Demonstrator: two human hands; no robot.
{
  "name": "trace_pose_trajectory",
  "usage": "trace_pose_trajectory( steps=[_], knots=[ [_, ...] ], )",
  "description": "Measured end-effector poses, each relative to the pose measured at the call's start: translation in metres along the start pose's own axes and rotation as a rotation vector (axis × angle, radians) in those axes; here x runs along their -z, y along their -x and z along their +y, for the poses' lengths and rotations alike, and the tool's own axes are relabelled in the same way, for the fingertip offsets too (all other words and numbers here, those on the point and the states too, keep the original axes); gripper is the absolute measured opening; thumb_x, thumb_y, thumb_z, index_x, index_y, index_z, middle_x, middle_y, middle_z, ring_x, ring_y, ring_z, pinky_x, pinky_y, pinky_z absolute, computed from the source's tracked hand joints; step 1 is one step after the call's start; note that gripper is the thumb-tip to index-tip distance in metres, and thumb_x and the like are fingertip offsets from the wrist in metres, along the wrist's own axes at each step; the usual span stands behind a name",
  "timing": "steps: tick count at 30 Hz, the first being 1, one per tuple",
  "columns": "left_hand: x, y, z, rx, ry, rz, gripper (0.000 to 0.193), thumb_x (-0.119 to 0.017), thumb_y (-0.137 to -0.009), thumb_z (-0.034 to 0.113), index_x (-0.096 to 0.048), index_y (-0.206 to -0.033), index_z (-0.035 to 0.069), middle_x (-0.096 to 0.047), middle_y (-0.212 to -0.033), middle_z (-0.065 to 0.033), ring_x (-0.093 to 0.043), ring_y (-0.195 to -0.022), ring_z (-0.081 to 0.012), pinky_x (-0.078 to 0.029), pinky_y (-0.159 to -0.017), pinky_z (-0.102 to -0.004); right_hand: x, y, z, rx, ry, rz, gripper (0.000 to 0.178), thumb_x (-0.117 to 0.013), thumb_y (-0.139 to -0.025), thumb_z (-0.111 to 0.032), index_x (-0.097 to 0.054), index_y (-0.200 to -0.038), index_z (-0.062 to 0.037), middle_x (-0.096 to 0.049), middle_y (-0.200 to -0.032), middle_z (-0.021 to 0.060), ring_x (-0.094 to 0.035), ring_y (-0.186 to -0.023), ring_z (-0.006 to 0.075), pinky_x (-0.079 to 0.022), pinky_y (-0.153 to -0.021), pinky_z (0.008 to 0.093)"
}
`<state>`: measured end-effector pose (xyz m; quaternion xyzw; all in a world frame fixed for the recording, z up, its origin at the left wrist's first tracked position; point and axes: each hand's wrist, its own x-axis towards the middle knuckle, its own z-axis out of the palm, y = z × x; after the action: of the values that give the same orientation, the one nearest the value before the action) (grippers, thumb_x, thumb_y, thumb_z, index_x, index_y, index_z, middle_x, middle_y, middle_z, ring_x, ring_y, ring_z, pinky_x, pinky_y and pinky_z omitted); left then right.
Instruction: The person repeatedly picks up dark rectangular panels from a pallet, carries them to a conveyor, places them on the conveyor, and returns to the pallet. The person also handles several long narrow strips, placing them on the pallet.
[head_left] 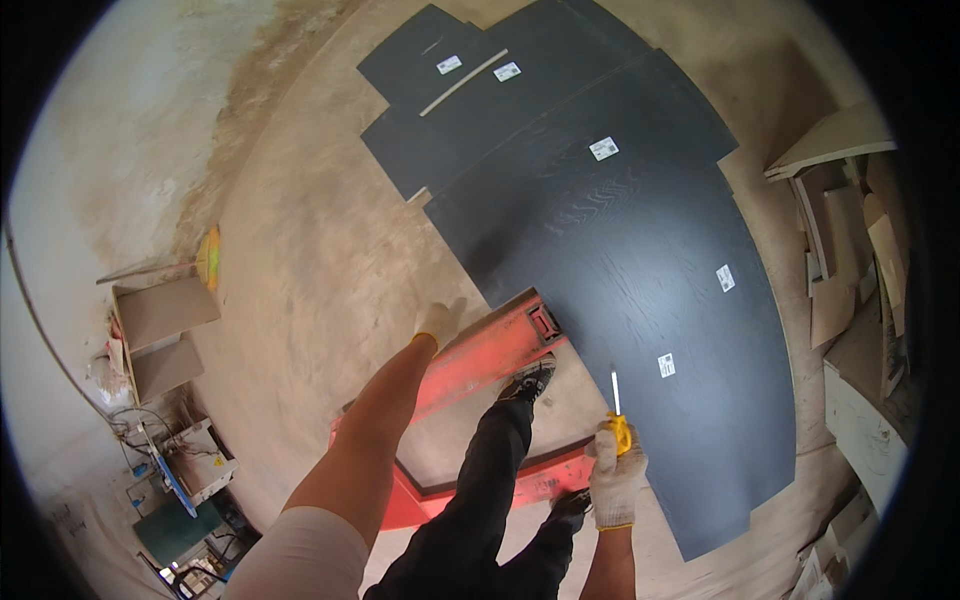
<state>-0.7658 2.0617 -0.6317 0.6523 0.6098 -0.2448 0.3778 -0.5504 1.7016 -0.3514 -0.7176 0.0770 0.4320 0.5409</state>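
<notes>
My right hand, in a pale knitted glove, is closed around the yellow handle of a screwdriver. Its metal shaft points away from me, beside the near edge of a large dark wood-grain panel. Small white labels are stuck on the dark boards. My left hand, also gloved, hangs over the red fork of a pallet jack. Nothing shows in its loosely extended fingers, though the glove blends into the floor. My feet stand by the red forks.
More dark boards lie at the far side, with a thin pale strip on top. Offcut boards are piled at the right. A small shelf unit and equipment with cables stand by the left wall.
</notes>
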Motion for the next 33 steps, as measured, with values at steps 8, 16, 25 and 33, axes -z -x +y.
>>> trace_pose_trajectory(
  steps=[8, 16, 25, 33],
  knots=[
    [-0.055, -0.095, 0.02, -0.172, 0.533, 0.005, 0.05, -0.072, -0.104, 0.038, -0.066, -0.128, -0.005, -0.075, -0.114, -0.0126, -0.071, -0.098, -0.0253, -0.059, -0.089, -0.0328, 0.024, 0.004, 0.127, -0.216, 0.147, 0.165, 0.038, -0.075, -0.105, -0.036, -0.068, -0.125, -0.0043, -0.071, -0.086, 0.006, -0.067, -0.076, 0.0178, -0.055, -0.072, 0.0331],
    [-0.083, 0.009, 0.114, 0.344, 0.18, -0.114, 0.095, -0.054, -0.095, 0.088, -0.078, -0.108, -0.002, -0.078, -0.11, -0.0194, -0.073, -0.098, -0.035, -0.056, -0.093, -0.0446, 0.124, 0.041, 0.222, -0.308, 0.038, 0.488, 0.052, -0.072, -0.102, -0.039, -0.062, -0.138, -0.002, -0.069, -0.098, 0.002, -0.064, -0.074, 0.011, -0.052, -0.059, 0.0256],
    [-0.243, 0.128, 0.089, 0.066, 0.725, -0.356, 0.074, -0.067, -0.105, 0.064, -0.069, -0.135, -0.004, -0.074, -0.094, -0.0082, -0.067, -0.085, -0.0189, -0.056, -0.083, -0.0388, 0.16, 0.042, 0.246, -0.144, 0.03, 0.197, 0.068, -0.079, -0.096, -0.061, -0.066, -0.127, -0.0019, -0.068, -0.089, -0.0006, -0.057, -0.068, 0.0071, -0.049, -0.054, 0.0263],
    [-0.316, 0.185, 0.053, 0.05, 0.133, -0.455, 0.082, -0.068, -0.095, 0.072, -0.079, -0.101, -0.009, -0.08, -0.099, -0.0225, -0.079, -0.104, -0.0302, -0.06, -0.09, -0.0426, 0.159, 0.052, 0.205, -0.068, 0.11, 0.196, 0.052, -0.079, -0.101, -0.05, -0.067, -0.105, 0.0006, -0.066, -0.086, 0.0045, -0.06, -0.081, 0.0149, -0.052, -0.072, 0.034]
  ],
)
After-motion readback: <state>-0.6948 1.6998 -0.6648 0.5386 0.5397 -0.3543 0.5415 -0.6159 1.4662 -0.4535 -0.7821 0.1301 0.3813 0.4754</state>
